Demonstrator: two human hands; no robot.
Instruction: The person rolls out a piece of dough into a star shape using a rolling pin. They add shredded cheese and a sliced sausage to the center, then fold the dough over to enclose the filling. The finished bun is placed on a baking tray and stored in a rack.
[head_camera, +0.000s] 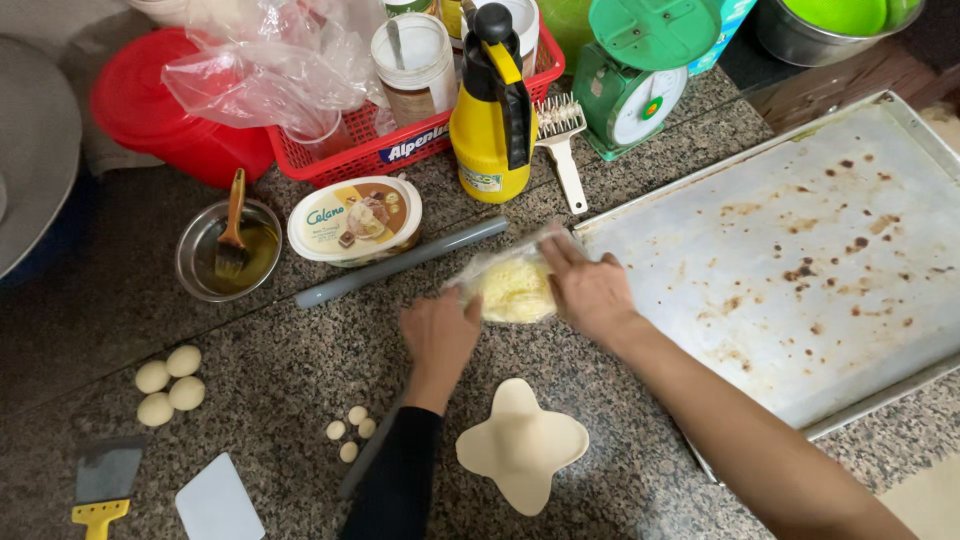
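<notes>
Seen from above, both of a person's hands meet on a small clear plastic bag of yellow shredded filling lying at the centre of a speckled granite table: the left hand, in a black sleeve, comes up from 6 o'clock with its fingers curled against the bag's near-left edge, while the bare right hand reaches in from 4 o'clock and lies across the bag's right end, fingers closed on the plastic; whether either hand truly pinches the bag cannot be told. Just below the hands, at 6 o'clock, rests a flattened sheet of pale dough with four rounded lobes. A grey rolling pin lies on a slant just at 10 o'clock of the bag, beside an oval tub with a printed lid and a small metal bowl holding a brush in oil. A large stained baking tray fills the 3 o'clock side, touching the bag's far corner. At 9 o'clock sit four larger dough balls and, nearer, four tiny ones; a yellow-handled scraper and a white plastic card lie at 8 o'clock. A yellow spray bottle, red basket and green kitchen scale stand at 12 o'clock
</notes>
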